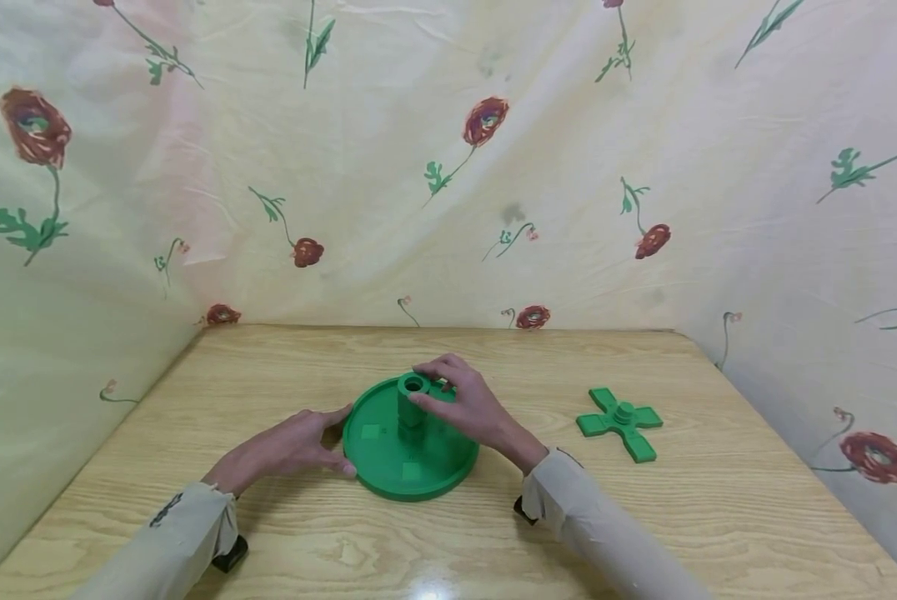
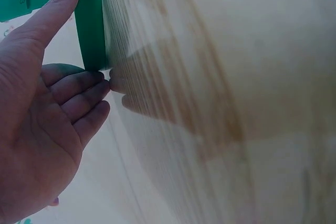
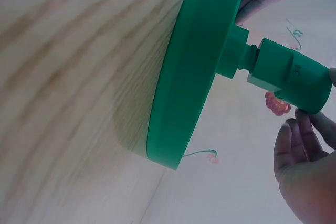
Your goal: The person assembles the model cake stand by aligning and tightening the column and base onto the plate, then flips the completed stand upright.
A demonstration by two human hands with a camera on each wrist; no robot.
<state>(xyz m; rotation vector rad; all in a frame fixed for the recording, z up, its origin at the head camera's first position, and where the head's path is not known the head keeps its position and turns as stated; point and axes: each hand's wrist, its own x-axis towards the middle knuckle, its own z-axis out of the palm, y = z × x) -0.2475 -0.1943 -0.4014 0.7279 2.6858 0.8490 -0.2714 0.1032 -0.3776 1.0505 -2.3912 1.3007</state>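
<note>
A green round base with a raised rim lies flat on the table. My left hand holds its left edge, thumb on the near side and fingers farther back; in the left wrist view the fingertips touch the rim. Above the base's middle stands a green hollow cylinder with a block-shaped lower part. A narrower neck shows between it and a square block on the base. With thumb and fingers, my right hand grips the cylinder near its top.
To the right on the table lies a green cross-shaped piece with a round threaded-looking stub in its middle. The wooden table is bordered at the back and sides by flowered cloth.
</note>
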